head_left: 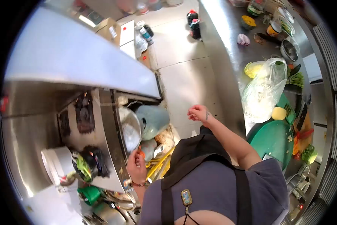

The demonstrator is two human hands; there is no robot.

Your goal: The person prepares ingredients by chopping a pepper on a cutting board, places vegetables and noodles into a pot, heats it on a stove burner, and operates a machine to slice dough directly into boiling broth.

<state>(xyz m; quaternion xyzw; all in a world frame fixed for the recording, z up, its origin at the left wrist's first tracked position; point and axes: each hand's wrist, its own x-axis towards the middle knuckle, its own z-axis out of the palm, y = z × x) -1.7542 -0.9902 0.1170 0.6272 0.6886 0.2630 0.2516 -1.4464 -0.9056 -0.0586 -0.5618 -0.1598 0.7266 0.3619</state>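
My left hand [137,168] is low on the left, beside the metal counter, with its fingers curled in. A small orange-red bit shows at its fingertips; whether the hand holds it I cannot make out. Just beyond are a white-lined tub [131,129] and a large bluish plastic container [151,122]. Yellow strips [159,165] lie close to the wrist. My right hand [197,113] hangs over the floor in front of me, fingers loosely bent with nothing visible in them.
Along the right runs a steel counter [224,48] bearing a plastic bag of pale food [264,92] and a round green board [271,140]. Dark bottles with red caps [194,28] stand on the tiled floor [187,80]. A white bucket [58,165] sits at left.
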